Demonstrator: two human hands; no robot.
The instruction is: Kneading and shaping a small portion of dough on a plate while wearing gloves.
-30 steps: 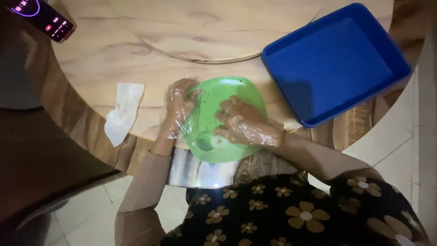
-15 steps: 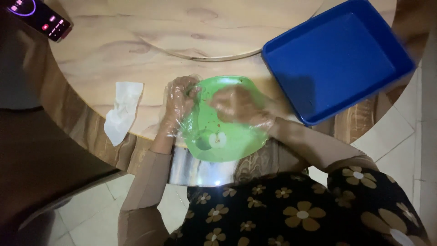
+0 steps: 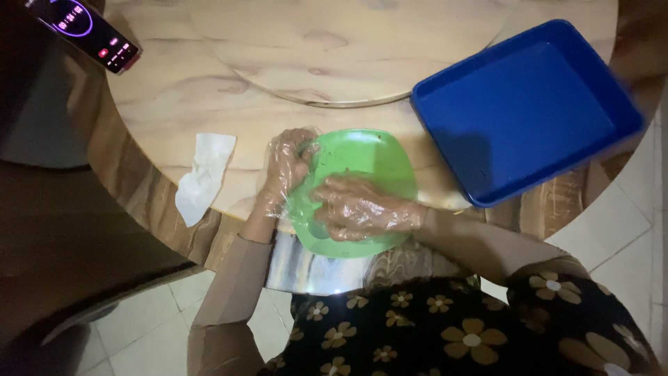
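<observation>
Grip status: left hand (image 3: 285,170), in a clear plastic glove, is closed on the left rim of the round green plastic plate (image 3: 362,163) at the near edge of the round pale wooden table (image 3: 209,104). Right hand (image 3: 365,212), also gloved, lies flat on the plate, apparently pressing; its fingertips are indistinct. Plate's near rim overhangs the table.
</observation>
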